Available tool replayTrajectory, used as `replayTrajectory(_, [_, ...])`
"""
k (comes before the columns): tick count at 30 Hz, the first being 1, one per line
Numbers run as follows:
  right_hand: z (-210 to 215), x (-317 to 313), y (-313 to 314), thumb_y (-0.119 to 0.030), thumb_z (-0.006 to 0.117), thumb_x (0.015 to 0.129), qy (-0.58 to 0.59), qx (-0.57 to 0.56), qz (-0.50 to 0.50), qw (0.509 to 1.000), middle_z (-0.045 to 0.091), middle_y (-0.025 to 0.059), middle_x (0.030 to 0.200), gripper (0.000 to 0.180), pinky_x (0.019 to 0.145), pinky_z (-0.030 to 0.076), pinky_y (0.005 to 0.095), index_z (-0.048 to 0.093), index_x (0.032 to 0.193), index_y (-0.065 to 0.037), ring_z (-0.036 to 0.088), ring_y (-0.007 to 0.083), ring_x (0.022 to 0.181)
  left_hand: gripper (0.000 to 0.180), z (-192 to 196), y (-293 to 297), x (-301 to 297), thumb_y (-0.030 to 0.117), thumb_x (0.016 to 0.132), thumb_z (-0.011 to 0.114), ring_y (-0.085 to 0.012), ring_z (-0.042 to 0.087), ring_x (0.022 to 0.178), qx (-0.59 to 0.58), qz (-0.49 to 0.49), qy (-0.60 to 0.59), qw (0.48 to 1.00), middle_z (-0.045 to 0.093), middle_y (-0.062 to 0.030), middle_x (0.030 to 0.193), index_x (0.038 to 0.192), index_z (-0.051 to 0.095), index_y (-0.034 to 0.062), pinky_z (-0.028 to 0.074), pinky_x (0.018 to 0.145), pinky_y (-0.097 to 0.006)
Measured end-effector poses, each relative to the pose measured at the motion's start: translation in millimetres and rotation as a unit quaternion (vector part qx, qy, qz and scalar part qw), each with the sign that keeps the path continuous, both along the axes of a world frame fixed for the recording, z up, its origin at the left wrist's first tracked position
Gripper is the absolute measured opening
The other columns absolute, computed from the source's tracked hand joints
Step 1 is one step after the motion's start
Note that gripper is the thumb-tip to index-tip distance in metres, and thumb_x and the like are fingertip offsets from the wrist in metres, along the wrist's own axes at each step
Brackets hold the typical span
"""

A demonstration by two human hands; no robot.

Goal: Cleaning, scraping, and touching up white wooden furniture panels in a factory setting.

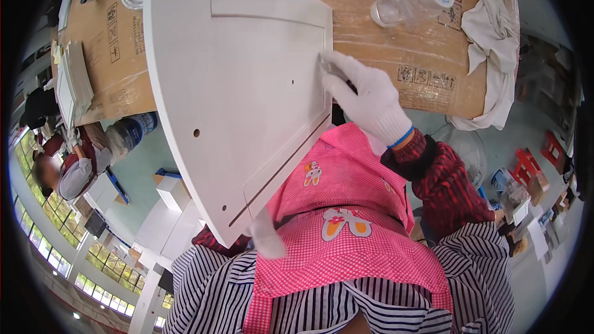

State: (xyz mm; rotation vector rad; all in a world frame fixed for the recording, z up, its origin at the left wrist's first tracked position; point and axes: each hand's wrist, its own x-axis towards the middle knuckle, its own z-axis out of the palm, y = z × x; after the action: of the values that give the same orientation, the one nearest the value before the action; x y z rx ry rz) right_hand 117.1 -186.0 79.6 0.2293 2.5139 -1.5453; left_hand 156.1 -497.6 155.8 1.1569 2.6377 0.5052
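One white cabinet panel stands tilted across the near edge of our cardboard-covered table. Our gloved right hand closes its fingers around a slim tool at the panel's right side. Our gloved left hand is by the lowest corner, partly hidden; we cannot tell its fingers' grip. A white cloth drapes over the table's right edge, near a clear bottle.
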Motion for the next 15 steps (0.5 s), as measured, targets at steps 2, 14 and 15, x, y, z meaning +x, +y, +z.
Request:
replayTrajectory(2, [0.5,20.9,-4.4,-0.034,0.057,0.098,-0.046,0.008,0.03,0.998,0.07,0.0232,0.09,0.044,0.077,0.054,0.0495,0.057,0.137,-0.013,0.068,0.0432,0.083,0.033,3.9,-40.9,17.5,0.025,0.099,0.054,-0.0178,0.07,0.088,-0.041,0.055,0.002,0.998,0.071,-0.0088,0.103,0.117,0.066,-0.0002,0.059,0.076,-0.033])
replayTrajectory(14, [-2.2,73.0,56.6,-0.025,0.06,0.097,-0.058,0.144,0.078,0.985,0.07,0.0146,0.08,0.021,0.068,0.054,0.0397,0.067,0.098,-0.006,0.07,0.0333,0.074,0.045,82.7,42.3,-143.1,0.028,0.096,0.059,-0.0143,0.062,0.091,0.192,0.413,-0.333,0.826,0.068,-0.0074,0.11,0.131,0.057,-0.0017,0.05,0.087,-0.029])
replayTrajectory(15, [-4.2,72.6,56.5,-0.025,0.06,0.097,-0.057,0.146,0.076,0.985,0.07,0.0146,0.08,0.021,0.068,0.054,0.0397,0.067,0.098,-0.006,0.07,0.0333,0.074,0.045,91.2,52.5,-149.0,0.028,0.096,0.059,-0.0143,0.062,0.091,0.193,0.411,-0.334,0.826,0.068,-0.0074,0.11,0.131,0.057,-0.0017,0.05,0.087,-0.029])
